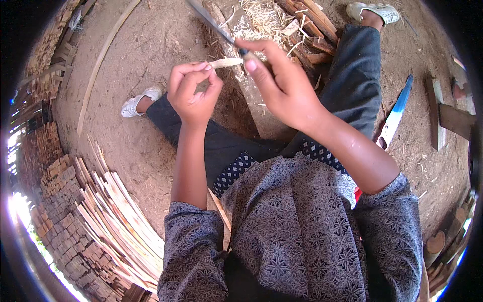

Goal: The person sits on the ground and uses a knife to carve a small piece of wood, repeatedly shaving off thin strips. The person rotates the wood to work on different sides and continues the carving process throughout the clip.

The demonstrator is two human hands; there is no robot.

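Shirt (297, 216) nearest us. Beyond, our left hand (195, 91) pinches stick (226, 63) by left end, likely leaving right end free for knife (217, 28). Our right hand (284, 84) curls round knife's near end, blade angled far left. Stick between both hands.

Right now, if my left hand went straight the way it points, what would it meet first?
Your left hand, pinching the pale wood piece, would probably meet the knife blade in your right hand, which slants across its line; depth is unclear, so it might pass over or under.
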